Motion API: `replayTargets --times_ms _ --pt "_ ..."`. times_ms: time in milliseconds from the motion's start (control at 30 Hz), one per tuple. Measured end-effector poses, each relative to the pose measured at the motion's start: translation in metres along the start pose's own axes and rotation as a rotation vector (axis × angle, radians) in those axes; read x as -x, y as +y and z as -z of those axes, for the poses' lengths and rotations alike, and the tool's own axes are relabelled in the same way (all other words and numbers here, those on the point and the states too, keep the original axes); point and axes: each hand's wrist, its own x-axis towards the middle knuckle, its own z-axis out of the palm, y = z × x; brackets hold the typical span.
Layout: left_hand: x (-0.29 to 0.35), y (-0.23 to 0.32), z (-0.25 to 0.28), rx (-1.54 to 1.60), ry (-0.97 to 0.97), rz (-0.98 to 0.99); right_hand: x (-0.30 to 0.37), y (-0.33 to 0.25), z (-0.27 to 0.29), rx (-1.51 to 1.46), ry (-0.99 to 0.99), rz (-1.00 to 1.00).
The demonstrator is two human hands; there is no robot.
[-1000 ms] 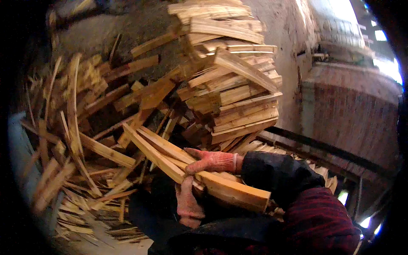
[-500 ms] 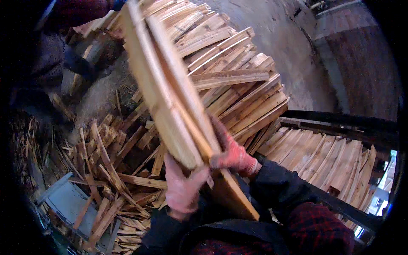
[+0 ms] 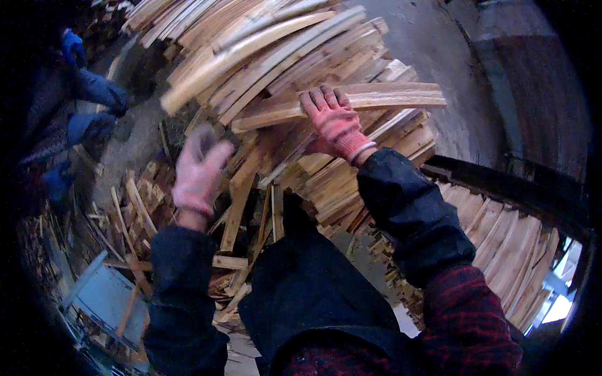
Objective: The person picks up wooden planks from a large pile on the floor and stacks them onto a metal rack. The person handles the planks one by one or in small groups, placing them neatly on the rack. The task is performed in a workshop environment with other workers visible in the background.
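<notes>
My right hand (image 3: 333,122), in a pinkish-red work glove with dark fingertips, grips a wooden board (image 3: 398,94) from above. This board lies slanting across a large stack of boards (image 3: 301,56) in front of me. My left hand (image 3: 199,174), in a similar pink glove, is slightly smeared by motion. It hangs open left of the stack, thumb and fingers apart, with nothing in it. Several loose strips and offcuts (image 3: 235,225) lie below and between my two arms.
At the lower left a light blue-grey panel (image 3: 110,301) stands among scrap wood. Another person's blue-clad legs (image 3: 97,94) show at the upper left. On the right, a dark rail (image 3: 501,188) borders more stacked boards (image 3: 511,250). Grey floor (image 3: 433,62) runs behind the stack.
The boards held upright in both hands have left my lap. My right hand has moved up onto a board on the stack; my left hand has let go and moved left and up.
</notes>
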Motion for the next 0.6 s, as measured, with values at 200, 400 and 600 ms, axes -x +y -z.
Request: replayTargets --times_ms 200,400,600 --pt "0.146 -0.163 0.027 0.123 0.097 0.428 -0.065 0.032 -0.012 0.206 -0.293 0.094" --pt "0.251 -0.213 0.019 0.385 0.320 0.709 -0.114 0.079 0.006 0.401 -0.200 0.348" --pt "0.342 -0.271 -0.013 0.768 0.492 0.970 -0.062 -0.074 -0.017 0.348 0.013 0.415"
